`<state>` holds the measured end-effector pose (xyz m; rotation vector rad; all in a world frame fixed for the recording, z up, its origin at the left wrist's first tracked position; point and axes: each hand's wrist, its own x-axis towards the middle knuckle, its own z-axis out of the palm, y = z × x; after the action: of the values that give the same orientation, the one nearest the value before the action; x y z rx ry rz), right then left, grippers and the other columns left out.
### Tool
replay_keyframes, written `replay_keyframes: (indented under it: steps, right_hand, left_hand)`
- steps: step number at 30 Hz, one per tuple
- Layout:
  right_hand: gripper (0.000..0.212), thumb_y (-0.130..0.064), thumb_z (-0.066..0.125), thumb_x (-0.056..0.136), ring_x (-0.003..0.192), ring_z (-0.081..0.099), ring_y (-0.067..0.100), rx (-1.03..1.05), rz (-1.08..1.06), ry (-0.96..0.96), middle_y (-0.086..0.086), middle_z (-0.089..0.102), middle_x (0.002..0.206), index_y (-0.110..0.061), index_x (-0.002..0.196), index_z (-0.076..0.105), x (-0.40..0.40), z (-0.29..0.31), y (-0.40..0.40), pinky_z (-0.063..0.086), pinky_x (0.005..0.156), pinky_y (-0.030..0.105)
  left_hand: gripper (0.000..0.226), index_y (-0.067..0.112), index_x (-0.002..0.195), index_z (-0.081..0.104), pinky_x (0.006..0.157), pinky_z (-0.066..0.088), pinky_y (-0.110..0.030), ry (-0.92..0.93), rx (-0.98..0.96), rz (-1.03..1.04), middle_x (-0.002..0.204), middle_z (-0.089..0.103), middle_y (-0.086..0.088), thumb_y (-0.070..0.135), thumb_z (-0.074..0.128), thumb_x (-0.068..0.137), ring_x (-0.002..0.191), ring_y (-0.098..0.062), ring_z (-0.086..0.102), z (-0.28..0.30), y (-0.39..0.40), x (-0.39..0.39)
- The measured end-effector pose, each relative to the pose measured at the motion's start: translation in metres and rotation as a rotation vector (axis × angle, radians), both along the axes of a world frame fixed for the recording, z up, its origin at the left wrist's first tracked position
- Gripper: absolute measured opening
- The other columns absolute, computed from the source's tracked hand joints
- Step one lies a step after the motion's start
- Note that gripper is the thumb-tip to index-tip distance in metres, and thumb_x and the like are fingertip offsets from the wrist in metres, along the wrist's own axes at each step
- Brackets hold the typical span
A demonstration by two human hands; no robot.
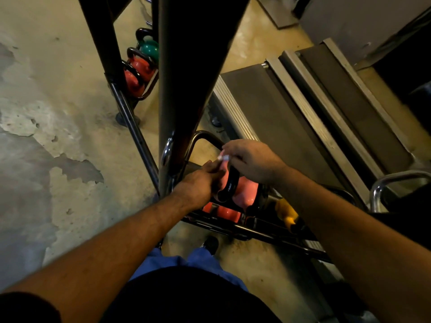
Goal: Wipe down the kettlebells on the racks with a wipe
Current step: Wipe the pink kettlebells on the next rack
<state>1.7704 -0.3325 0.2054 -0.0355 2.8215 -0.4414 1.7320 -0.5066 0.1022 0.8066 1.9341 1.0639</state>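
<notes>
A pink kettlebell (pixel 245 191) with a black handle (pixel 229 184) sits on the lower shelf of a black rack (pixel 256 231). My left hand (pixel 198 183) reaches in at its left side, fingers curled near the handle. Just above the handle, my right hand (pixel 251 159) pinches a small white wipe (pixel 224 157). My left fingertips meet that wipe too. A red kettlebell (pixel 221 212) stands below the pink one. A yellow kettlebell (pixel 288 213) shows to the right, partly hidden by my right forearm.
A thick black rack post (pixel 186 78) rises in front of me. Two red kettlebells (pixel 137 73) and a green one (pixel 150 48) sit on the far rack section. Treadmill decks (pixel 314 117) lie to the right. A chrome frame (pixel 382 185) stands at the right edge. Worn concrete floor (pixel 46 124) spreads left.
</notes>
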Motion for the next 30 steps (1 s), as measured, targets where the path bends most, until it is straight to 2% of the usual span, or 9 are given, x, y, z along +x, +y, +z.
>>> replay_keyframes:
  steps: [2, 5, 10, 15, 18, 20, 23, 27, 30]
  right_hand:
    - [0.029, -0.019, 0.049, 0.094, 0.114, 0.060, 0.017, 0.018, 0.073, -0.044, 0.002, 0.068, 0.118, -0.015, 0.110, 0.073, -0.001, 0.001, 0.002, 0.050, 0.095, 0.036]
    - [0.030, -0.019, 0.048, 0.102, 0.132, 0.051, 0.017, 0.079, 0.050, -0.061, 0.004, 0.061, 0.139, -0.015, 0.124, 0.069, 0.000, 0.004, 0.014, 0.036, 0.107, 0.027]
    - [0.038, -0.031, 0.043, 0.102, 0.143, 0.040, 0.022, 0.060, 0.125, -0.094, 0.009, 0.051, 0.149, -0.017, 0.130, 0.064, 0.018, -0.002, 0.003, 0.030, 0.118, 0.035]
    - [0.044, -0.032, 0.039, 0.098, 0.123, 0.055, 0.023, -0.009, -0.017, -0.077, 0.010, 0.063, 0.133, -0.010, 0.125, 0.067, 0.006, 0.007, 0.013, 0.042, 0.101, 0.030]
    - [0.054, -0.044, 0.029, 0.091, 0.103, 0.062, 0.025, -0.003, -0.062, -0.141, 0.007, 0.068, 0.111, -0.010, 0.102, 0.070, -0.016, -0.002, 0.001, 0.049, 0.086, 0.038]
    - [0.048, -0.042, 0.034, 0.089, 0.095, 0.061, 0.023, -0.008, -0.008, -0.139, 0.005, 0.068, 0.101, -0.011, 0.091, 0.071, -0.014, -0.006, -0.005, 0.048, 0.081, 0.035]
    - [0.038, -0.034, 0.042, 0.092, 0.104, 0.061, 0.020, -0.016, 0.059, -0.114, 0.005, 0.069, 0.106, -0.013, 0.096, 0.073, -0.002, 0.001, 0.004, 0.046, 0.089, 0.032]
    - [0.041, -0.029, 0.040, 0.094, 0.122, 0.057, 0.022, 0.033, -0.042, -0.092, 0.008, 0.065, 0.130, -0.012, 0.113, 0.072, 0.000, 0.005, 0.006, 0.042, 0.099, 0.031]
    - [0.043, -0.034, 0.038, 0.091, 0.121, 0.057, 0.020, -0.013, 0.051, -0.081, 0.007, 0.067, 0.121, -0.014, 0.109, 0.072, 0.011, 0.006, -0.011, 0.041, 0.109, 0.034]
  left_hand:
    - [0.045, 0.038, 0.147, 0.040, 0.118, 0.030, -0.050, 0.041, -0.047, -0.023, 0.160, 0.031, 0.005, 0.042, 0.041, 0.102, 0.147, -0.021, 0.030, -0.002, 0.002, -0.001]
    - [0.052, 0.050, 0.149, 0.020, 0.113, 0.039, -0.046, 0.205, -0.157, -0.104, 0.164, 0.012, 0.013, 0.035, 0.040, 0.104, 0.149, -0.020, 0.023, 0.003, 0.004, -0.003]
    - [0.050, 0.056, 0.149, 0.017, 0.116, 0.035, -0.043, 0.240, -0.206, -0.117, 0.166, 0.007, 0.010, 0.040, 0.034, 0.104, 0.152, -0.019, 0.014, 0.003, 0.003, -0.001]
    - [0.053, 0.049, 0.151, 0.020, 0.115, 0.037, -0.044, 0.279, -0.210, -0.121, 0.165, 0.006, 0.015, 0.030, 0.040, 0.105, 0.152, -0.019, 0.015, 0.007, 0.007, -0.004]
    - [0.052, 0.060, 0.147, 0.018, 0.112, 0.039, -0.040, 0.294, -0.225, -0.151, 0.164, 0.001, 0.021, 0.033, 0.037, 0.106, 0.153, -0.017, 0.010, 0.006, 0.004, -0.004]
    - [0.051, 0.062, 0.144, 0.017, 0.106, 0.044, -0.040, 0.285, -0.230, -0.138, 0.163, 0.002, 0.024, 0.036, 0.038, 0.106, 0.152, -0.017, 0.014, 0.007, 0.002, -0.004]
    - [0.063, 0.063, 0.144, 0.015, 0.110, 0.042, -0.045, 0.293, -0.243, -0.146, 0.164, 0.001, 0.021, 0.027, 0.045, 0.102, 0.153, -0.018, 0.010, 0.006, 0.004, -0.004]
    - [0.067, 0.064, 0.144, 0.014, 0.112, 0.040, -0.046, 0.276, -0.249, -0.149, 0.165, 0.002, 0.019, 0.024, 0.047, 0.100, 0.153, -0.020, 0.009, 0.007, 0.007, -0.004]
    - [0.067, 0.052, 0.149, 0.023, 0.109, 0.043, -0.047, 0.284, -0.236, -0.144, 0.165, 0.011, 0.013, 0.026, 0.055, 0.097, 0.151, -0.022, 0.019, 0.010, 0.005, -0.003]
